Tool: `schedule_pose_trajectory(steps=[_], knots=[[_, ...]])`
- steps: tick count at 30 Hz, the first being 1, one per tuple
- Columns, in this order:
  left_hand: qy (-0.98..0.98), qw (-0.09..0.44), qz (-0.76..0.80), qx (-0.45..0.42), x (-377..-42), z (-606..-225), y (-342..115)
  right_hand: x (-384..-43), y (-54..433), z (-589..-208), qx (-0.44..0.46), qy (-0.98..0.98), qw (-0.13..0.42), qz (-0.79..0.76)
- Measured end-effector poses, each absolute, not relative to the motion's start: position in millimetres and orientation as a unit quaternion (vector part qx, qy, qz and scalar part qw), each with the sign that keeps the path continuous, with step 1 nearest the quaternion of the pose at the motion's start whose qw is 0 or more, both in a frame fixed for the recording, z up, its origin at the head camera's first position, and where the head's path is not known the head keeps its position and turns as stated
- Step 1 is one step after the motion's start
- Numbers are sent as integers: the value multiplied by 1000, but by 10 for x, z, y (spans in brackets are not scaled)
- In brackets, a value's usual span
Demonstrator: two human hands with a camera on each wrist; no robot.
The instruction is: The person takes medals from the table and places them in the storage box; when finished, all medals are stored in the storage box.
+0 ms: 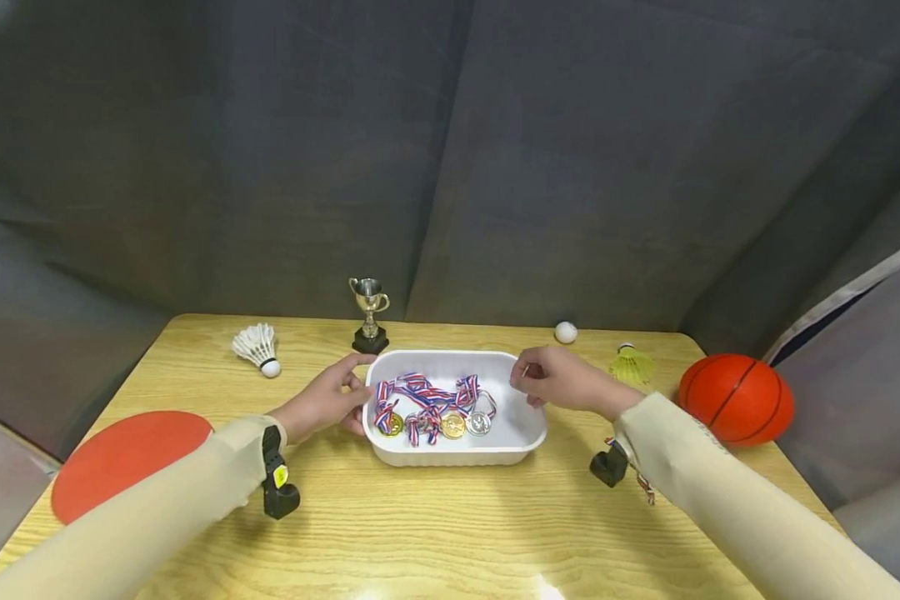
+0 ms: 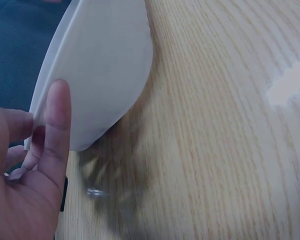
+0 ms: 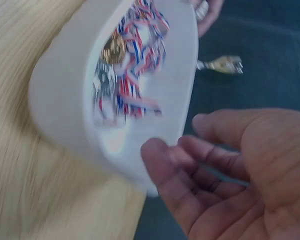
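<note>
A white plastic tub (image 1: 450,457) sits on the table, its inside also showing in the right wrist view. In it lie several medals, among them a gold medal (image 1: 453,426) and a silver medal (image 1: 478,423), with tangled red, white and blue ribbons (image 1: 420,387). My left hand (image 1: 328,398) holds the tub's left end, with fingers on both sides of the rim in the left wrist view. Over the tub's right end, my right hand (image 1: 566,382) has loosely bent fingers and nothing between them. Whether its fingertips touch the rim, I cannot tell.
Behind the tub stands a small trophy cup (image 1: 370,308). A white shuttlecock (image 1: 258,348) and red paddle (image 1: 123,454) lie left. To the right are a white ball (image 1: 566,332), yellow shuttlecock (image 1: 632,365) and orange basketball (image 1: 737,399). Striped ribbon (image 1: 647,487) shows beside my right sleeve.
</note>
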State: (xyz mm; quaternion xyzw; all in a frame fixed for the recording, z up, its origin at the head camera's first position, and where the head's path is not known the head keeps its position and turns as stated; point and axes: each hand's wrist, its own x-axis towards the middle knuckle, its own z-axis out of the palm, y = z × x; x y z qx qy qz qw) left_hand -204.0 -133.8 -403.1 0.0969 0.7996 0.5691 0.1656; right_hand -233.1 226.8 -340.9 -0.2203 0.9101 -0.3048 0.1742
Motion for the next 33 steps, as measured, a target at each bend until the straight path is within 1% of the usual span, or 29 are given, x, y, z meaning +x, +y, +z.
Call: schedule_pose_trajectory(steps=[6,11,13,18,20,25,29,33], knots=[[797,167,572,100,-2058,-4058,-1321,-2107,2871,-3326,-219,900,162,-340],[800,168,567,104,-2071,-4064,-1316,-1839,3420,-3380,-197,908,154,-336],[801,167,565,108,-2068,-4061,-1324,-1722,3641,-3448,-189,915,137,-330],[803,166,563,108,-2063,-4053,-1343,-1471,4135,-3655,-115,942,99,-301],[804,167,561,105,-2067,-4046,-1348,-1398,4288,-3743,-83,951,97,-283],[805,165,559,107,-2069,-4039,-1344,-1305,4498,-3978,-38,962,111,-245],[802,166,563,109,-2063,-4031,-1336,-1275,4533,-4112,3,962,128,-242],[801,165,565,111,-2059,-4038,-1337,-1267,4534,-4176,13,958,130,-256]])
